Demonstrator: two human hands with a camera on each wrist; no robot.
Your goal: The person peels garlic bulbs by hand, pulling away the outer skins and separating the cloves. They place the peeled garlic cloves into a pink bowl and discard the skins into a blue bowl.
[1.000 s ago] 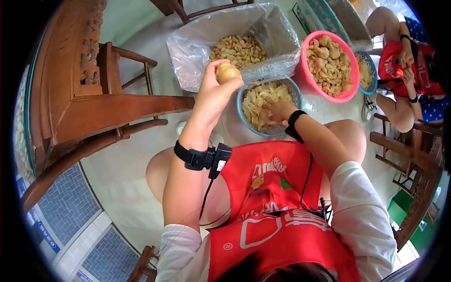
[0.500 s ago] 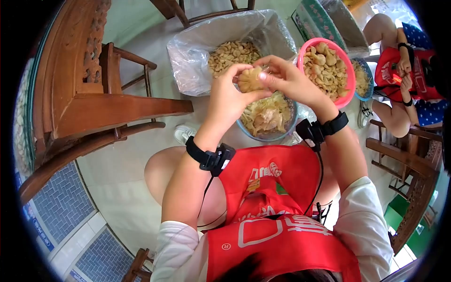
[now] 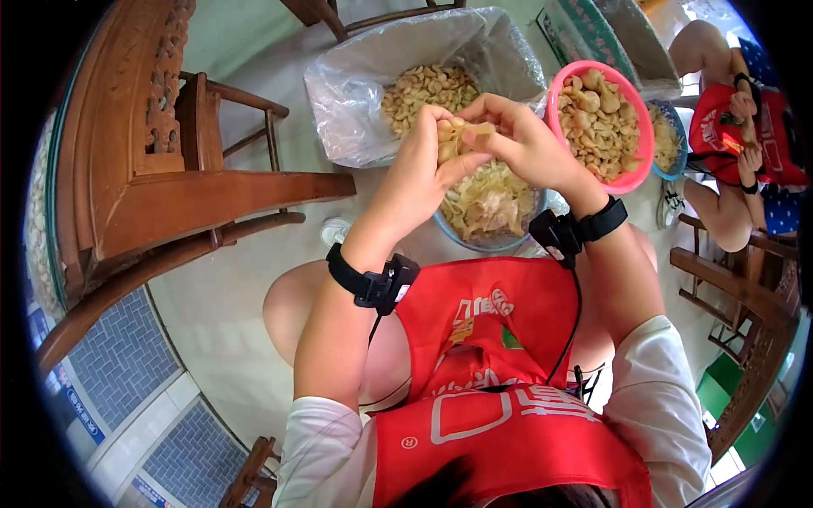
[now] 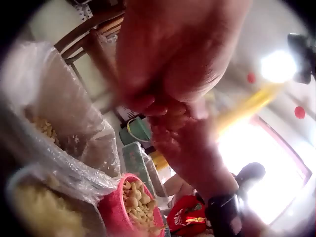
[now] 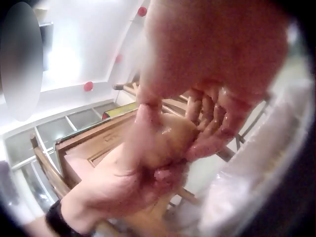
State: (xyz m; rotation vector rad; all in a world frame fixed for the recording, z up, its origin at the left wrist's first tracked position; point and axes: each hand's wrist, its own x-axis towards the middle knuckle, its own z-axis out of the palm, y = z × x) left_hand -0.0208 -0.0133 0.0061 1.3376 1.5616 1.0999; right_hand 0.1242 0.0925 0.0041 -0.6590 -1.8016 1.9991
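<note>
In the head view my left hand [image 3: 411,178] grips a pale tan garlic bulb [image 3: 448,151], its fingers and thumb curled round it. My right hand [image 3: 535,151] meets it from the other side, thumb and fingers pinching a piece of the bulb's skin [image 3: 477,134]. The right wrist view shows the smooth bulb [image 5: 177,132] between both hands; in the left wrist view the fingers mostly hide it. Below the hands stands a blue basin [image 3: 484,247] heaped with garlic skins [image 3: 491,207]. A box lined with clear plastic [image 3: 343,118], holding peeled cloves [image 3: 423,95], lies just beyond.
A pink basin [image 3: 646,144] of garlic bulbs and cloves [image 3: 597,127] stands to the right of the box. Behind it is a green carton [image 3: 584,38]. Wooden furniture [image 3: 220,207] flanks the left side. Another person in a red apron [image 3: 711,127] sits at the far right.
My right hand has risen from the skins in the blue basin to the garlic bulb. The left hand has brought the bulb slightly right, and its skin is now being pulled at.
</note>
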